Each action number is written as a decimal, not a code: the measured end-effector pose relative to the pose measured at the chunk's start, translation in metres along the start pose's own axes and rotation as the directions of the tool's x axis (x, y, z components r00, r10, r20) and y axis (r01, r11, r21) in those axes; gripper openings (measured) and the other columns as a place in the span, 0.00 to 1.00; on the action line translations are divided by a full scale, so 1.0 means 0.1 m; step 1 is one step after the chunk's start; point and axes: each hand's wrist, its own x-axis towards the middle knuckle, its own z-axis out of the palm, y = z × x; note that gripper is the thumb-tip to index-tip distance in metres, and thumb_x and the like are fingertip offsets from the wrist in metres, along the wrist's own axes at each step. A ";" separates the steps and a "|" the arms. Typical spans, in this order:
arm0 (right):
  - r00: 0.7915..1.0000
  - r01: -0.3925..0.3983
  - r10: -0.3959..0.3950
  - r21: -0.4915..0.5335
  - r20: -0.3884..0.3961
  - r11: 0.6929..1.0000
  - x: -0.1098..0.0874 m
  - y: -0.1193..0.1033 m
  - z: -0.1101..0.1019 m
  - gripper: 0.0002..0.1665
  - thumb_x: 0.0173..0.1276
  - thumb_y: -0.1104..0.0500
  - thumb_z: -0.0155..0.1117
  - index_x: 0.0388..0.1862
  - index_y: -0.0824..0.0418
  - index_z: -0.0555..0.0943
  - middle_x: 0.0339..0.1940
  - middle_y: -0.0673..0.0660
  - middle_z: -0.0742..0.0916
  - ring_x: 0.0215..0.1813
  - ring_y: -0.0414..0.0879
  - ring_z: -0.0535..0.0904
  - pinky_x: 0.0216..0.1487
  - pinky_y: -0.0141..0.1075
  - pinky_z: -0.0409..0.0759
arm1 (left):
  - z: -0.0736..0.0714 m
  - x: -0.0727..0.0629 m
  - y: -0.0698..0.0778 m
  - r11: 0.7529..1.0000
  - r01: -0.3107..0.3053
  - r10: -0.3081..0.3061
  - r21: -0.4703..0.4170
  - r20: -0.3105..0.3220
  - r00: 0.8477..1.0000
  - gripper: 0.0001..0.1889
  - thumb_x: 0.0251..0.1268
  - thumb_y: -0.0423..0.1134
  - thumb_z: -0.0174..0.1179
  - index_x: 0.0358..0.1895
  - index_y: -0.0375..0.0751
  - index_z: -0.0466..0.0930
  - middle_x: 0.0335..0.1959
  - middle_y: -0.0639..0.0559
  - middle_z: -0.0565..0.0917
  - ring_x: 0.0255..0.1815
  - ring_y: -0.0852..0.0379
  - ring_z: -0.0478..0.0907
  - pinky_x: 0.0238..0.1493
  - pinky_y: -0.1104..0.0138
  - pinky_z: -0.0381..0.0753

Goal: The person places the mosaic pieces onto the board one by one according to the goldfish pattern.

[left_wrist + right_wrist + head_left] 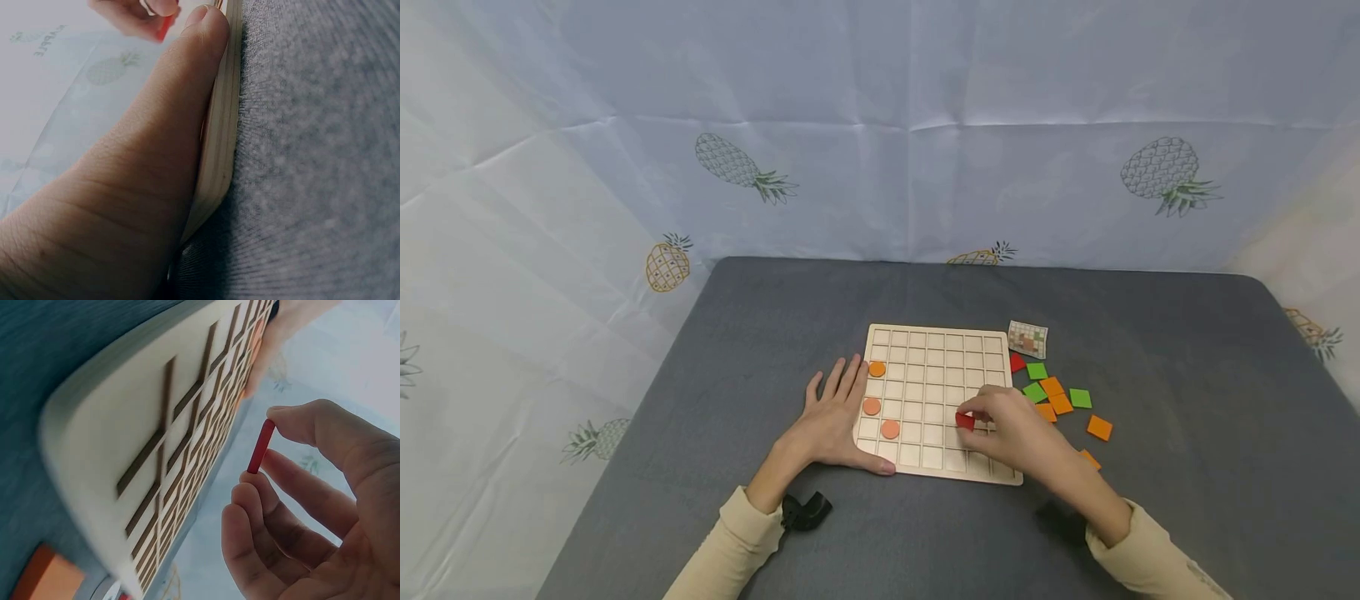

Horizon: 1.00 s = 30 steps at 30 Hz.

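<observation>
A wooden grid board (926,389) lies on the grey table, with three orange round pieces on its left side; one is this orange disc (890,429). My left hand (832,422) rests at the board's left edge, fingers spread, the thumb along the near edge. Over the right part of the board, my right hand (1011,423) pinches a red tile (261,446) between thumb and fingers. In the right wrist view the tile is seen edge-on, apart from the board's surface. The left wrist view shows the left thumb (206,31) against the board's side.
Right of the board lie several loose square tiles: green (1080,398), orange (1100,428) and red (1017,362). A small printed pattern card (1027,339) sits by the far right corner. A pineapple-print cloth (880,192) hangs behind the table.
</observation>
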 end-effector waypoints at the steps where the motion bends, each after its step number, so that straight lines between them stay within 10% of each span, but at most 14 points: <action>1: 1.000 0.000 0.000 0.002 0.003 1.000 0.01 -0.02 0.02 0.05 0.62 0.66 0.78 0.37 0.63 0.94 0.29 0.51 0.89 0.31 0.39 0.77 0.32 0.28 0.76 | 0.00 0.00 0.00 1.000 0.003 -0.003 0.002 0.003 1.000 0.83 0.43 0.77 0.78 0.91 0.39 0.31 0.93 0.40 0.34 0.94 0.35 0.32 0.86 0.29 0.36; 30: 0.989 0.025 -0.035 0.069 0.142 0.997 0.38 -0.27 0.47 0.08 0.63 0.68 0.79 0.43 0.67 0.94 0.33 0.55 0.91 0.31 0.36 0.74 0.32 0.25 0.74 | -0.02 -0.01 0.02 1.000 -0.007 0.007 0.011 -0.008 1.000 0.83 0.44 0.77 0.78 0.90 0.36 0.33 0.93 0.37 0.36 0.94 0.33 0.34 0.85 0.29 0.40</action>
